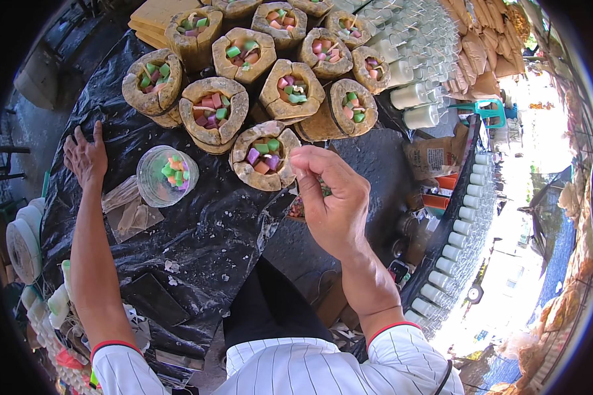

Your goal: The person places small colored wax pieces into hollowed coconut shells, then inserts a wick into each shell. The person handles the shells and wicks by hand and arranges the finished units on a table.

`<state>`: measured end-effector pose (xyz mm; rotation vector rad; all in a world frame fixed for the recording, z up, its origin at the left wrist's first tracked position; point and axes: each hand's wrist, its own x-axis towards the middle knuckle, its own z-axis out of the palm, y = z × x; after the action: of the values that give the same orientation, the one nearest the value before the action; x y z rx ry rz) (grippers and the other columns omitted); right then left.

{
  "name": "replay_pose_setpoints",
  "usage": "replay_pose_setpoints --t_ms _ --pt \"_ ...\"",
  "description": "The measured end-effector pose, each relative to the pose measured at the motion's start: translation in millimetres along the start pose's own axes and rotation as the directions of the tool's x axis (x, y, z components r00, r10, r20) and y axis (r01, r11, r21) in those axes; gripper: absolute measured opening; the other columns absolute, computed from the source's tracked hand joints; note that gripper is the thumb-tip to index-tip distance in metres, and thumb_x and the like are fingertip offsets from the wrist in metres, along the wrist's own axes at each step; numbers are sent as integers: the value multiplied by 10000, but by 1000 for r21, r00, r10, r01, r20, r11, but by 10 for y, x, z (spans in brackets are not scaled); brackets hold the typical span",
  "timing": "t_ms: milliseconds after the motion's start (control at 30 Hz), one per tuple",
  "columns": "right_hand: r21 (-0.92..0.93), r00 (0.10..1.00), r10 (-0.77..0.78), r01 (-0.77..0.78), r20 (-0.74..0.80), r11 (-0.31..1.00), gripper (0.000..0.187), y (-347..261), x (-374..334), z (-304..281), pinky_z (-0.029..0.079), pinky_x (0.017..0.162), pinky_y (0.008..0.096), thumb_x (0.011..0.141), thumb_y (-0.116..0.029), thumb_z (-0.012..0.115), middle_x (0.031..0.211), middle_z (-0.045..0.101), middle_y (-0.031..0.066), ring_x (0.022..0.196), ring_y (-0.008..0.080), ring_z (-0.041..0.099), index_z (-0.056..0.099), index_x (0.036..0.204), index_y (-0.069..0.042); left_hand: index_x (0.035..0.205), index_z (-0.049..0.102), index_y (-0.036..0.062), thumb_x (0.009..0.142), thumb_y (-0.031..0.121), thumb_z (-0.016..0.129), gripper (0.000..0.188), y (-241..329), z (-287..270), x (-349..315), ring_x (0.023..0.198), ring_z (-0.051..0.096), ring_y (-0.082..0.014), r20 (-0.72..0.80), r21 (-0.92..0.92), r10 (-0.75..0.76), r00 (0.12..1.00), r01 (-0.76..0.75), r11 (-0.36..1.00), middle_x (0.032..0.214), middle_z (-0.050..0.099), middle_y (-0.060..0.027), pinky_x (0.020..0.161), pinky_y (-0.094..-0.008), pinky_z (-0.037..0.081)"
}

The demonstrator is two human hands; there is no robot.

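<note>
My right hand (333, 197) is closed in a pinch at the right rim of the nearest mold (244, 168). What its fingertips hold, if anything, is too small to make out. This tan, stone-like mold holds green, purple and orange wax-like chunks (262, 164), with a pale wick-like strand among them. My left hand (85, 158) lies on the black plastic sheet (197, 243) at the left, fingers spread and nothing in them. Between the hands stands a clear plastic tub (153, 201) with green and orange chunks at its bottom.
Several similar filled molds (212, 85) crowd the table's far side. White candles (412, 95) with wicks stand in rows at the far right, and more white candles (451, 253) line a ledge at right. A wrinkled plastic bag (135, 217) lies near the tub; a dark flat slab (155, 299) lies nearer me.
</note>
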<state>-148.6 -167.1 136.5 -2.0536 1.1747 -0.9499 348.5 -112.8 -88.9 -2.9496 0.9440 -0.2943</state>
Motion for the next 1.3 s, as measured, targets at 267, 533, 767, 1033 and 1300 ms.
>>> replay_pose_setpoints --t_ms 267,533,767,1033,1300 --pt "138 986 130 -143 100 980 158 53 -420 -7 591 835 334 956 -7 830 1093 765 136 877 214 734 676 990 -11 1675 480 98 1075 783 394 914 0 -10 -15 1650 308 -394 -3 14 -8 1000 8 1000 1736 408 -249 1352 -526 185" --pt "95 906 -2 -42 424 995 204 315 -1118 373 602 800 465 924 -60 830 1065 726 151 919 367 729 690 1066 -16 1690 455 104 1074 790 385 925 6 -3 -9 1663 283 -392 7 -10 -10 1000 10 1000 1750 388 -249 1356 -529 172" --pt "-95 939 -115 153 323 984 266 450 -1183 903 584 829 446 874 -39 798 1067 683 118 927 322 701 737 1130 -2 1688 456 102 1070 796 395 931 -33 47 3 1656 295 -408 -21 -34 11 1000 -12 999 1738 402 -266 1351 -537 180" --pt "-152 935 -137 196 328 969 274 667 -1134 1230 572 817 438 805 -20 812 1071 691 78 941 281 686 773 1074 -53 1683 464 97 1069 792 409 929 -39 64 20 1655 296 -412 -28 -27 6 1000 -7 1000 1736 402 -273 1348 -542 185" --pt "-229 925 -190 273 330 934 148 635 -1160 1249 508 807 441 844 -93 694 1011 617 94 943 302 632 692 983 -40 1685 465 100 1076 781 409 915 -62 103 36 1660 289 -404 -40 -27 5 999 -6 1000 1742 397 -267 1351 -543 175"
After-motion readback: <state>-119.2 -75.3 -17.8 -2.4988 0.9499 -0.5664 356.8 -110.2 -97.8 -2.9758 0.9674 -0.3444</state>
